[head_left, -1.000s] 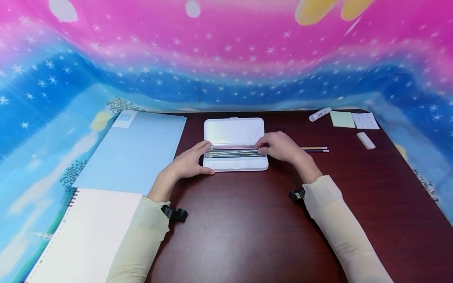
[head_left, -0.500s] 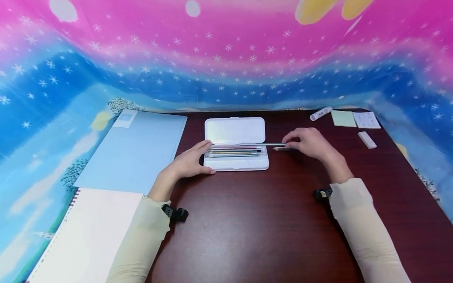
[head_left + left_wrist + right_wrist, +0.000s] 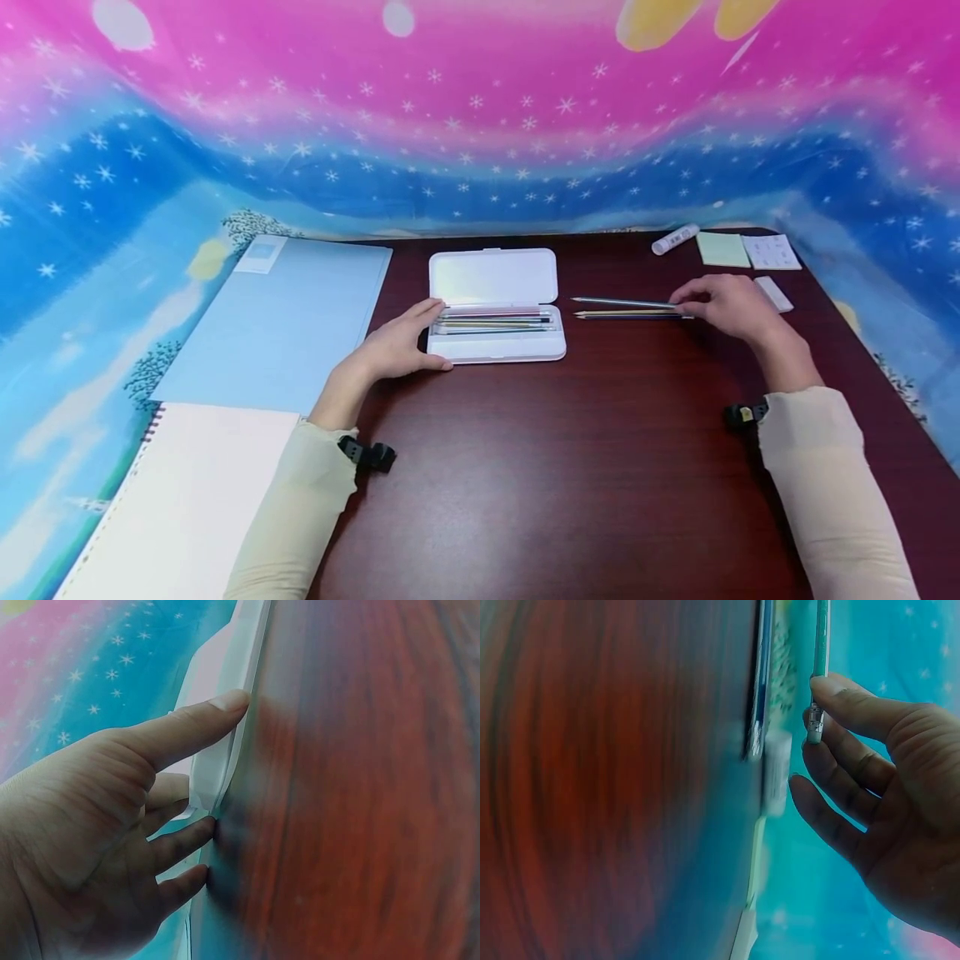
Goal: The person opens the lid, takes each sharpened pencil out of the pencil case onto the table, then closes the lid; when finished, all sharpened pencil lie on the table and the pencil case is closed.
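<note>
We pinched a green pencil point(image 3: 622, 302) in our right hand point(image 3: 738, 308) beside two loose pencils point(image 3: 630, 314), apparently setting it down; release seemed due. Our left hand point(image 3: 390, 343), spread wide, braced the pencil case point(image 3: 510, 348).

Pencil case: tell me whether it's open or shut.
Open. The pencil case has its lid folded back, and pencils show inside it.

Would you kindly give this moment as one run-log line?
left hand: touches open white pencil case | right hand: pinches green pencil near eraser end | table: other pencils beside case
</note>
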Action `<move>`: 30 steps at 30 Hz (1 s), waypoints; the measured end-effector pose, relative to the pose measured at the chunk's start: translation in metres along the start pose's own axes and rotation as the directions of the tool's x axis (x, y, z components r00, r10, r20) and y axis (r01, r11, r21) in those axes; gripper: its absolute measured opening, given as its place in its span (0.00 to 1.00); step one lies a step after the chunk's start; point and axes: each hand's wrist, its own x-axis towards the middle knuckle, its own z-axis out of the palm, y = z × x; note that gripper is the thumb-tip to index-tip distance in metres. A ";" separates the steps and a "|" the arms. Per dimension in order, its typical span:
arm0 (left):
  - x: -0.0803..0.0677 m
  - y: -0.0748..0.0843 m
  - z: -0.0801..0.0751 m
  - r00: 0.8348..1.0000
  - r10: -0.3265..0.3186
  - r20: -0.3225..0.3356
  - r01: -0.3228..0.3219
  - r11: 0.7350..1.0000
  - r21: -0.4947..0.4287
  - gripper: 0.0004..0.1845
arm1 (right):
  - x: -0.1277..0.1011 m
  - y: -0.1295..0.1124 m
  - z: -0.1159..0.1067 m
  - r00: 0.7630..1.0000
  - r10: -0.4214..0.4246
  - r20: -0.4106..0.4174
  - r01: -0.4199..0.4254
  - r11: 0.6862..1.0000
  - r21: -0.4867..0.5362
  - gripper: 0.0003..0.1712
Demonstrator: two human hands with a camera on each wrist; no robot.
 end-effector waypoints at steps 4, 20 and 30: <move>-0.001 -0.001 0.000 1.000 -0.006 -0.002 0.006 1.000 -0.003 0.56 | 0.002 0.011 -0.001 1.000 0.018 0.017 -0.018 1.000 -0.006 0.10; -0.001 0.001 0.001 1.000 -0.004 -0.003 0.004 1.000 -0.014 0.56 | 0.017 0.016 0.004 0.998 0.033 0.060 -0.032 0.999 -0.012 0.12; -0.001 0.001 0.000 1.000 0.000 -0.004 0.000 1.000 0.005 0.56 | 0.017 0.004 0.004 0.999 0.020 0.026 -0.021 1.000 0.008 0.14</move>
